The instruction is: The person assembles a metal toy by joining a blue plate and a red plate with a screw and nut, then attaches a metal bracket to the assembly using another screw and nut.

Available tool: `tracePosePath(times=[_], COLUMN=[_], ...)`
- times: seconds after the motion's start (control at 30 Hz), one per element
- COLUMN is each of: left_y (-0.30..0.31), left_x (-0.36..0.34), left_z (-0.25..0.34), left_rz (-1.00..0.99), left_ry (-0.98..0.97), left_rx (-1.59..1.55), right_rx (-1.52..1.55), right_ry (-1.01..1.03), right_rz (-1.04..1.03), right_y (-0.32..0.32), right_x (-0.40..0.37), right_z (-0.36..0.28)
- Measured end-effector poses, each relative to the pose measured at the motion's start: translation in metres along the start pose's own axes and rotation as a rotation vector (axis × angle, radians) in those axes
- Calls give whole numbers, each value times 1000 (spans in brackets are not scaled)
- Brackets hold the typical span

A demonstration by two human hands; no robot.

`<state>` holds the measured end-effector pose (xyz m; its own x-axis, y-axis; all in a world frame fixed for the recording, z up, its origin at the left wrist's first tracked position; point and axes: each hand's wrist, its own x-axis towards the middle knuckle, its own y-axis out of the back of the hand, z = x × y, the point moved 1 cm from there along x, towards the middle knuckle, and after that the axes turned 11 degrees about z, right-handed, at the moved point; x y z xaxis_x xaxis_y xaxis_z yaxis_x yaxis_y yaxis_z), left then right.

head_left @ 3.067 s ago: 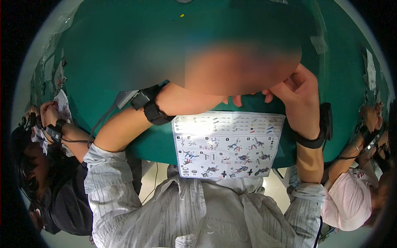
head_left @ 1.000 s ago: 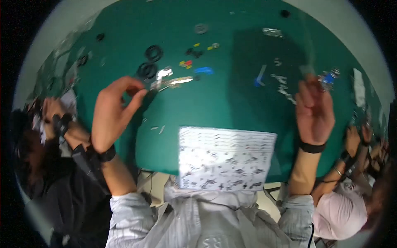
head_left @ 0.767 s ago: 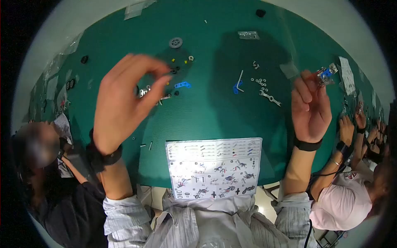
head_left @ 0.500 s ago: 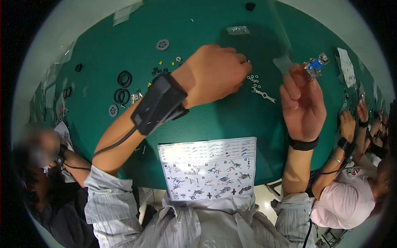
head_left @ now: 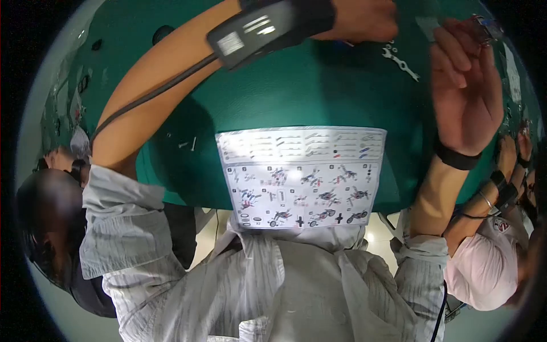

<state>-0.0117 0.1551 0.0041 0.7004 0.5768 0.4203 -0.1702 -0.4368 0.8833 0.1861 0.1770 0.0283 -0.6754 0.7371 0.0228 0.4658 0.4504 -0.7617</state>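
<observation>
My left hand (head_left: 364, 21) is at the top edge, back of the hand up, fingers curled together. A small blue and red bit shows beneath it; what the fingers grip is hidden. Just past its fingertips lie a few small nuts (head_left: 393, 49), partly covered, and a silver wrench (head_left: 401, 64) on the green table. My right hand (head_left: 464, 91) is palm up at the right. Its thumb and fingers pinch a small metal and blue assembly (head_left: 484, 29), blurred.
A printed instruction sheet (head_left: 302, 176) lies at the table's (head_left: 256, 102) near edge. Screws (head_left: 193, 143) are left of it. Black rings (head_left: 163, 35) sit behind my left forearm. Co-workers sit at the left (head_left: 68, 273) and right (head_left: 484, 262), the right one's hands (head_left: 506, 155) near my right arm.
The view has tilted down, so the sheet, wrench and both hands appear higher in it. My left hand has come closer over the nuts. The assembly stays in my right hand.
</observation>
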Motion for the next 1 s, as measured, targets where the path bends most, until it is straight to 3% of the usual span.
tracePosePath(times=[0.03, 0.13, 0.17, 0.27, 0.37, 0.4, 0.47, 0.57, 0.67, 0.77, 1.0], left_y=[2, 16, 21, 41, 46, 45, 53, 63, 62, 63, 47], left_x=[0, -14, -20, -37, -53, -58, -61, -64, -75, -79, -85], left_z=[2, 9, 14, 27, 49, 56, 68, 78, 78, 76, 75], left_rz=[-34, 182, 256, 432, 574, 647, 606, 464, 450, 437, 407], left_ry=[32, 155, 189, 327, 549, 616, 764, 925, 916, 925, 1012], left_rx=[39, -71, -177, -457, -751, -862, -987, -1114, -1233, -1284, -1379], right_rx=[-19, 23, -65, 1, -97, -66, -6, -70, -205, -174, -173], right_ry=[-19, -46, 27, -2, 70, 27, -58, -65, -45, -79, -92], right_rz=[-16, -15, 26, -22, 114, 61, -46, -33, 88, -15, -24], right_y=[0, 13, 11, 16, 9, 10, 16, 20, 12, 17, 18], right_x=[-1, -2, -4, -1, -5, -4, 0, 1, -3, 3, 5], right_z=[0, -2, -1, -1, 4, 5, 7, 10, 16, 19, 19])
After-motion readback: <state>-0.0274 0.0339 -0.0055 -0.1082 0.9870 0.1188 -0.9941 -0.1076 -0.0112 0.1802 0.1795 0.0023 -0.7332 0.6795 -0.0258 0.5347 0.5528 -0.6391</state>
